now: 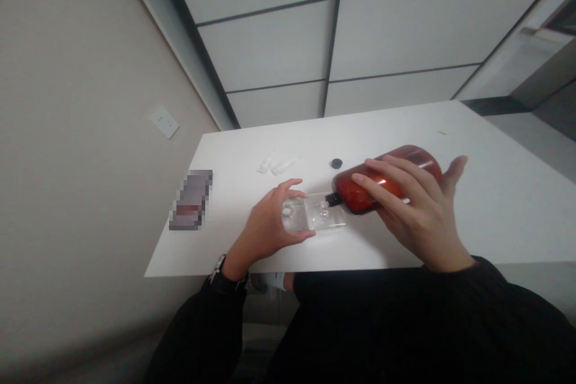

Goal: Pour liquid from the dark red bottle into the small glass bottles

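Note:
My right hand [416, 216] is wrapped round a large red-brown bottle [414, 163], which is tipped on its side with its black neck [333, 198] pointing left. The neck meets the mouth of a small clear container [321, 217] lying on the white table [495, 204]. My left hand [270, 229] grips the left end of that clear container, thumb underneath and fingers over the top. A small black cap [336, 163] lies on the table just behind the bottle.
Two small clear plastic pieces [275, 164] lie behind my left hand. A blurred dark flat object [191, 199] sits near the table's left edge. A tiny pale scrap [444, 131] rests far back right. A wall with a socket [164, 122] runs along the left.

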`<state>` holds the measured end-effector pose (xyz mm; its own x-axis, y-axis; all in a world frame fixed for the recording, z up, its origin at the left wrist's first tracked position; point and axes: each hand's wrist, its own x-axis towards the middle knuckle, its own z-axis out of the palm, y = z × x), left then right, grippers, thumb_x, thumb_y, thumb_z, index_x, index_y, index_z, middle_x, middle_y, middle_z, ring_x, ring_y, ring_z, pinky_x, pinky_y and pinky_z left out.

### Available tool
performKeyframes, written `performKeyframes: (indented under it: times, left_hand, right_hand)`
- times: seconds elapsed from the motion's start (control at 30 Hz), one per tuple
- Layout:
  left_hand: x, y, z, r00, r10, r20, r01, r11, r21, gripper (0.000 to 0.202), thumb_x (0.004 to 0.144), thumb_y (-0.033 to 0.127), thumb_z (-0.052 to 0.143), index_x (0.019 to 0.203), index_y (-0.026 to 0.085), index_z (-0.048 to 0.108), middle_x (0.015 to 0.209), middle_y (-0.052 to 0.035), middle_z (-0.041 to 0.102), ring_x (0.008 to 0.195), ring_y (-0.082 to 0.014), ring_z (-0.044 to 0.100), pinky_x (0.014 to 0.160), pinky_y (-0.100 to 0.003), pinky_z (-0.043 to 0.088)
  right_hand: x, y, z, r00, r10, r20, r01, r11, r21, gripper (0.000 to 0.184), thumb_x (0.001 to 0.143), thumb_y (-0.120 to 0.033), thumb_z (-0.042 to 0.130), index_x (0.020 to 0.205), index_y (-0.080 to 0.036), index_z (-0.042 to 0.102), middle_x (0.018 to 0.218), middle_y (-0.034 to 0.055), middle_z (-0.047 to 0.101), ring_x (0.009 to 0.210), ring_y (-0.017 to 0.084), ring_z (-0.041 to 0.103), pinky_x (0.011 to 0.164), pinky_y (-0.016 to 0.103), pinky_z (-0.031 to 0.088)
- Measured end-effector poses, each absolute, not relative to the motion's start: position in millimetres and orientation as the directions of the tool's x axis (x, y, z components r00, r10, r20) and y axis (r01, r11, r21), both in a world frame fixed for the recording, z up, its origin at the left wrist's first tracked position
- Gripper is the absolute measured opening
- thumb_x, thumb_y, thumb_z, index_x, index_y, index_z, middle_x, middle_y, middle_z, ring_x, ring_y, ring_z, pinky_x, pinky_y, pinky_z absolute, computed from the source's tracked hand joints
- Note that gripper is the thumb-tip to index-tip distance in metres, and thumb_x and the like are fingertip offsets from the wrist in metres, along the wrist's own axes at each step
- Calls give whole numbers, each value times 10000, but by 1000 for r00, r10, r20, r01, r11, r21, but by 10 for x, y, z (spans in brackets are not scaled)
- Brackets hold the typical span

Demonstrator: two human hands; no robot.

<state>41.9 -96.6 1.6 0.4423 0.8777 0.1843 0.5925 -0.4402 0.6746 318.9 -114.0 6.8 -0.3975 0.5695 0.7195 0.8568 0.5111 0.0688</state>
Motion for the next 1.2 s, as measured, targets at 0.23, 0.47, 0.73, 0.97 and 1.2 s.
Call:
performKeyframes:
  times: [0.23,0.47,0.73,0.97,1.2]
  left_hand:
    - [414,-954,-4,445,874,192,594,-449,667,906,708,298,931,1440,268,399,1343,-90,695,1296,-318,614,1126,-514,460]
    - [413,-962,-4,445,874,194,594,-451,666,885,709,283,927,1427,265,410,1359,-94,692,1313,-326,612,1129,-524,465]
    - [415,-955,-12,440,877,193,594,-446,670,859,701,285,928,1408,252,440,1364,-100,689,1314,-329,613,1133,-527,465]
    - [405,-958,-18,441,878,187,597,-443,669,816,705,290,923,1384,256,471,1388,-104,674,1334,-332,600,1137,-529,466]
    - [406,-942,-14,457,867,198,589,-461,664,864,704,272,923,1421,258,441,1348,-96,693,1280,-321,627,1113,-522,483]
  right_hand:
    - [3204,-1106,24,-406,529,745,860,497,116,585,953,-24,634,1456,-305,526,1419,98,684,1305,271,649,1266,730,91]
    - [3211,-1091,18,-412,501,761,858,494,140,558,934,-40,687,1424,-277,561,1403,105,695,1310,266,647,1284,697,89]
    - [3212,-1096,3,-400,512,760,865,486,128,603,930,-29,681,1451,-296,538,1411,101,689,1326,277,634,1272,723,104]
    - [3215,-1091,-10,-385,515,766,873,472,122,608,949,-59,672,1475,-323,518,1426,83,682,1339,284,626,1260,747,119]
    - [3226,-1093,-6,-390,506,769,876,462,140,614,924,-63,713,1458,-312,540,1421,95,685,1337,296,622,1261,744,125]
